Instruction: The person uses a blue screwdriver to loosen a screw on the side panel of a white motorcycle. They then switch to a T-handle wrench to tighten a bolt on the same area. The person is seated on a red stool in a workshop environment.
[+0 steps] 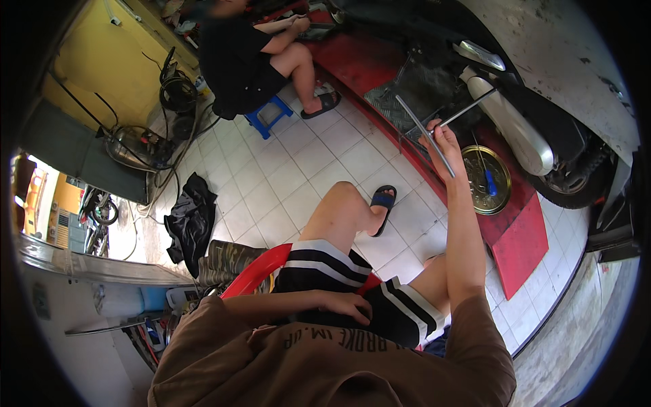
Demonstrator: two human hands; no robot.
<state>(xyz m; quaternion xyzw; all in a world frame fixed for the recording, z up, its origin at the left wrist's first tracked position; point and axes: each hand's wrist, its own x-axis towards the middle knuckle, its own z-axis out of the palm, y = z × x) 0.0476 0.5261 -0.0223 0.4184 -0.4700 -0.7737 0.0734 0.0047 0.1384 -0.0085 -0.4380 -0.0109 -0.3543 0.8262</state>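
My right hand is raised over the edge of the red platform, its fingers closed around a metal T-handle wrench. The wrench's long shaft points to the upper right, toward the scooter's silver exhaust cover. Its crossbar slants past my fingers. Down in my lap, my left hand lies loosely on my black shorts with white stripes; it holds nothing. Just right of my right wrist, a round gold-rimmed tray holds a blue-handled tool and small parts too tiny to make out.
A dark scooter stands on a red platform. At the far left of it, another person sits on a blue stool. A compressor with hoses and a black cloth bundle are on the left.
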